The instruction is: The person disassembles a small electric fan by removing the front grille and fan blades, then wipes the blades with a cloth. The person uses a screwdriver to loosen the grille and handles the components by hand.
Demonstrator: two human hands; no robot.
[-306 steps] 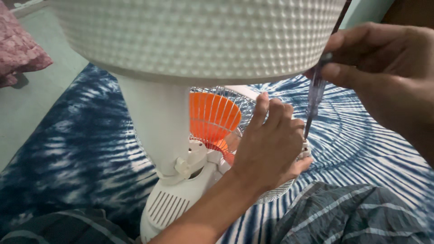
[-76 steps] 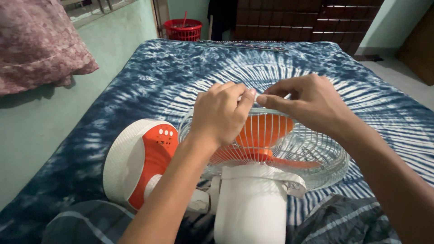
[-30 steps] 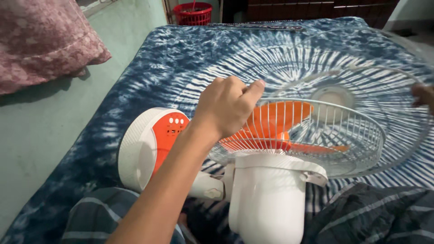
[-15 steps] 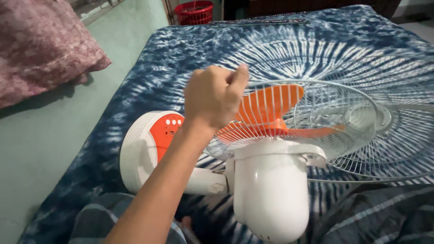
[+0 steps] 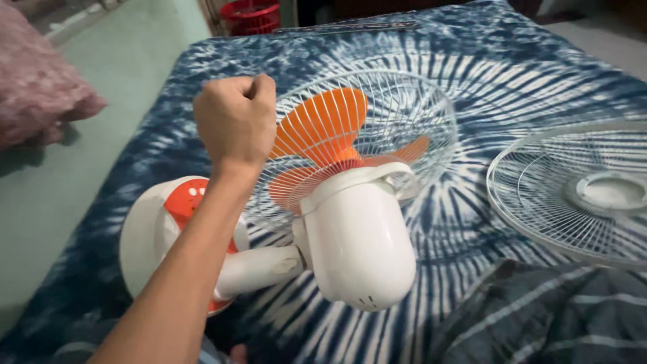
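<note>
A small white table fan lies on the blue tie-dye sheet (image 5: 472, 61) with its motor housing (image 5: 357, 236) toward me. Its orange blades (image 5: 323, 128) sit bare inside the white wire rear grille (image 5: 418, 121). My left hand (image 5: 236, 121) is closed in a fist at the left rim of that grille and seems to grip it; the hand hides the rim there. The round base (image 5: 145, 236), with an orange control panel (image 5: 182, 202), is under my forearm. The detached front grille (image 5: 573, 195) lies flat on the sheet at the right. My right hand is out of view.
A pink pillow (image 5: 40, 101) rests on the green floor (image 5: 121, 54) at the left. A red basket (image 5: 251, 15) stands past the sheet's far edge, where a long thin rod (image 5: 344, 27) lies. My plaid-trousered leg (image 5: 539, 317) is at the bottom right.
The front grille has come off the fan and now lies on the sheet at the right. My right hand has left the view. The fan head has tilted up and swung left.
</note>
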